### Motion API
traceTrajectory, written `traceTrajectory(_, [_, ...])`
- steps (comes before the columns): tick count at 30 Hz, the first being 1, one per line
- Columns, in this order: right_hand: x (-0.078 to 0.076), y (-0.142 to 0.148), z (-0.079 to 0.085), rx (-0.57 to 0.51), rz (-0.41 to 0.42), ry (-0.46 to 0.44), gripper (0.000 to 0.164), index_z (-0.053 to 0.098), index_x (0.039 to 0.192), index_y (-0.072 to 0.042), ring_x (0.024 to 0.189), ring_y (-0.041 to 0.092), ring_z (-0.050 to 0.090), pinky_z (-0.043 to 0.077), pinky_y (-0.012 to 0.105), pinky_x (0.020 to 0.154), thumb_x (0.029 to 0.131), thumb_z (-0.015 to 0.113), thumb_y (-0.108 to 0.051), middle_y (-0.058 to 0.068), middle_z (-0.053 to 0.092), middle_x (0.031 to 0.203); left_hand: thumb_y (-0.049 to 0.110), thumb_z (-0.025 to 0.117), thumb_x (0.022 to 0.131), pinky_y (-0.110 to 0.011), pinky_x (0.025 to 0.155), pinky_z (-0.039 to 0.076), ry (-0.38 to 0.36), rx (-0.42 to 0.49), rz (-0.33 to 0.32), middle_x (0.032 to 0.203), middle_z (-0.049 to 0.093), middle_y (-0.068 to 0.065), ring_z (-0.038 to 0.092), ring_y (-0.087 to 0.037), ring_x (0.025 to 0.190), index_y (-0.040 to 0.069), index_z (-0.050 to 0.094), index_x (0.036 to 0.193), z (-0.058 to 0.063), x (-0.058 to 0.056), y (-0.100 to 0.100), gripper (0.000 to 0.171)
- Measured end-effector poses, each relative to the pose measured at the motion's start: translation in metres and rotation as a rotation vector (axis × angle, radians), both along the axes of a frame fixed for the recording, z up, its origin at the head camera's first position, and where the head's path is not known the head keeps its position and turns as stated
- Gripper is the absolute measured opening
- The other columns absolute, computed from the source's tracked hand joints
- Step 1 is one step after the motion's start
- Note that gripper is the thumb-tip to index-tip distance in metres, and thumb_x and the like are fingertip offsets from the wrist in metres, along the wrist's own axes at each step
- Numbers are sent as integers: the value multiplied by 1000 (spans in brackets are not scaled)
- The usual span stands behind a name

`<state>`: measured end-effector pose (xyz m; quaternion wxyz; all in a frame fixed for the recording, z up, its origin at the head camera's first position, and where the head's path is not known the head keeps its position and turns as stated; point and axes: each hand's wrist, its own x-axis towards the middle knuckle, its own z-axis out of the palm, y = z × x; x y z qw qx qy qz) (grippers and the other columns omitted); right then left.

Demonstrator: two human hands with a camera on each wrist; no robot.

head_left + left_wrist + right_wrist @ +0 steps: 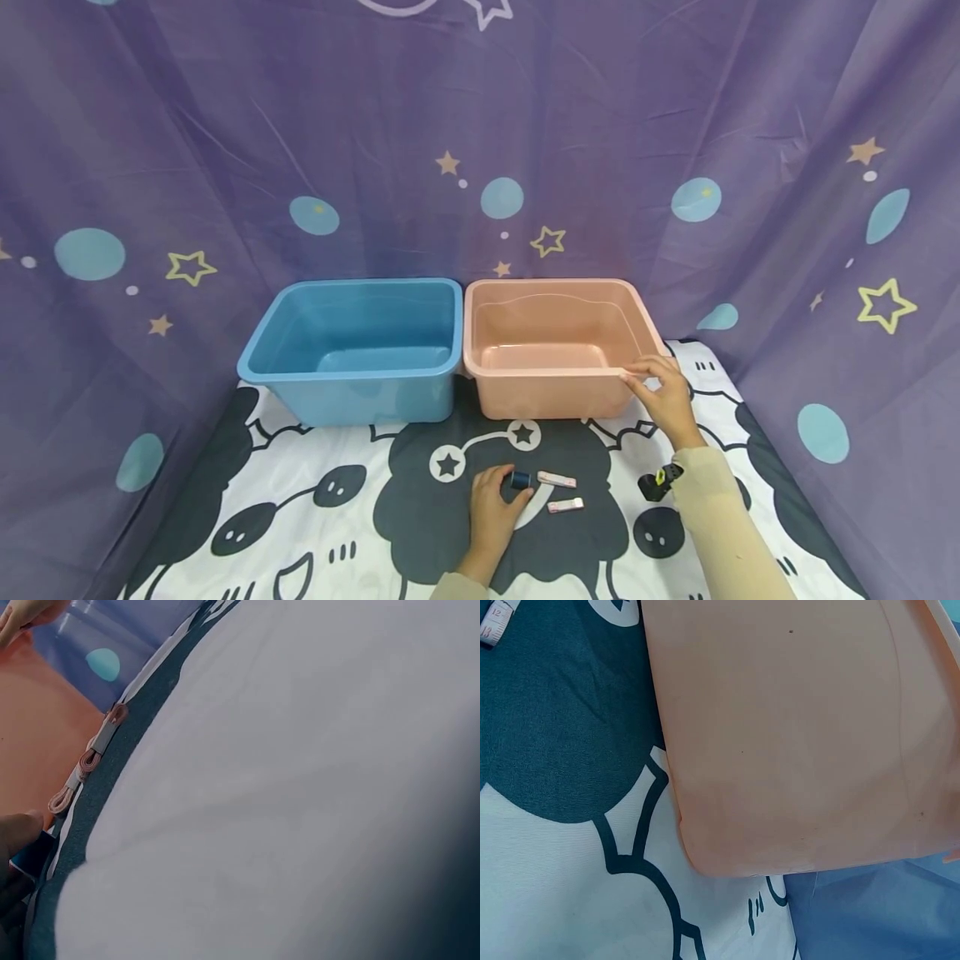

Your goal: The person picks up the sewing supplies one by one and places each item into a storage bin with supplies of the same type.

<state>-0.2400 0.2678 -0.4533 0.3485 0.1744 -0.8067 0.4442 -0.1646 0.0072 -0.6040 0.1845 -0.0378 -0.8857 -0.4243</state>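
Observation:
In the head view my left hand (491, 512) rests low over the cloth, its thumb and fingers pinching a small dark blue cylinder (520, 480). The left wrist view shows the thumb (21, 829) against this cylinder (34, 855), partly hidden at the edge. Just right of it lie two folded measuring tapes with white bands, the upper tape (557, 479) and the lower tape (566, 505). My right hand (663, 400) grips the front right rim corner of the salmon-pink plastic bin (555, 396). Only a fingertip (952, 856) enters the right wrist view.
Left of the pink bin, almost touching it, stands a blue plastic bin (360, 400). Both stand on a black-and-white patterned cloth (315, 467). A purple curtain (375, 125) with stars and dots hangs behind and at both sides.

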Motion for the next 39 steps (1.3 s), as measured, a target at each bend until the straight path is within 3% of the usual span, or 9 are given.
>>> traceTrajectory(10, [-1,1,-2,-5,-29,-5,20,68,88,11,91,25,50,32,15,85,69,73,15,22,64,84,22,85,64,-37,85,45,27,-36,7,98,66,-5,56,-22,93,5,70,100,-1,-2,1,42])
traceTrajectory(17, [-17,12,-25,10,-40,12,22,69,87,8,89,27,49,32,14,85,67,74,17,19,65,83,21,86,63,-37,84,46,27,-51,55,97,66,-4,56,-21,93,6,70,99,-5,0,4,43])
traceTrajectory(23, [-21,19,-34,3,-26,-17,22,72,89,1,92,16,50,33,14,86,69,77,9,13,67,86,18,85,62,-37,82,46,70,-55,68,95,66,-4,56,-21,91,6,70,97,-7,2,5,41])
traceTrajectory(28, [-18,20,-34,-12,-28,-35,22,72,90,1,95,10,49,33,15,88,70,77,6,11,67,87,19,85,62,-36,82,46,79,-54,30,94,66,-3,56,-20,90,6,71,97,-7,5,5,40])
traceTrajectory(33, [-17,17,-32,-4,-35,-32,22,70,89,5,93,14,49,32,13,87,68,76,11,16,66,86,19,85,63,-35,82,46,84,-41,6,94,67,-3,55,-20,90,6,70,97,-5,6,2,39])
traceTrajectory(39, [-6,4,-11,-11,-38,-21,20,69,87,9,91,23,50,33,13,86,69,74,14,21,65,84,18,83,65,-35,82,46,81,-27,-22,95,68,-4,55,-20,90,7,70,99,-2,4,-1,39])
